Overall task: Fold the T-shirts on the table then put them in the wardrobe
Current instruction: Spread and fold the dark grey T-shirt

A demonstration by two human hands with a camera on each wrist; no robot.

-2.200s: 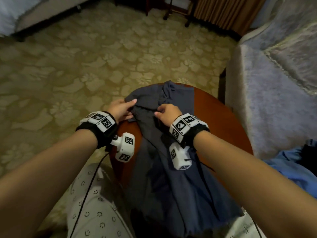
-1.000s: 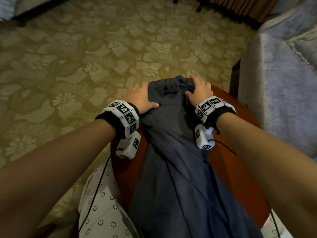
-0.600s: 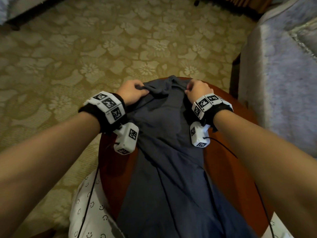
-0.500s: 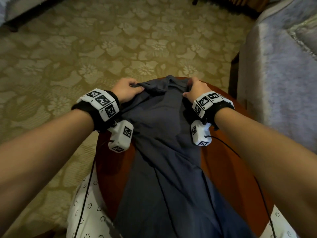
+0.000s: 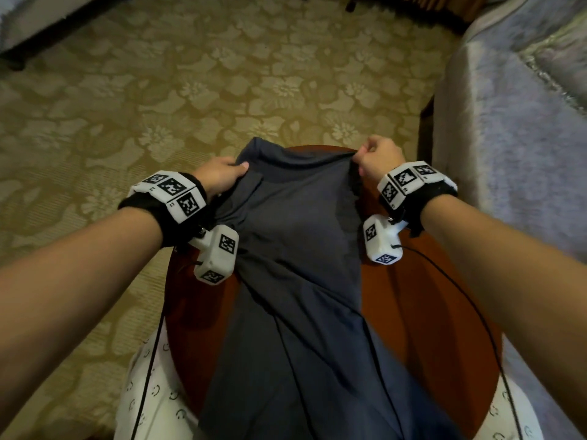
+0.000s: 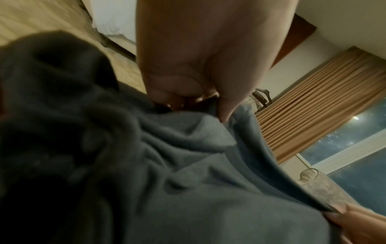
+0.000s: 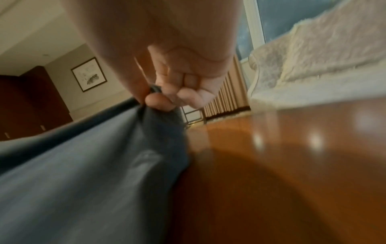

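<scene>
A dark grey-blue cotton T-shirt (image 5: 298, 265) is laid lengthwise over a round, glossy reddish-brown wooden table (image 5: 422, 296), its near end hanging past the table's near edge. Its far left corner is gripped by the left hand (image 5: 219, 177), thumb on top and fingers curled beneath. The far right corner is pinched between thumb and curled fingers of the right hand (image 5: 378, 157), raised slightly off the tabletop. A floral beige carpet (image 5: 158, 90) is seen beyond.

Head overhead — wrists close, low
</scene>
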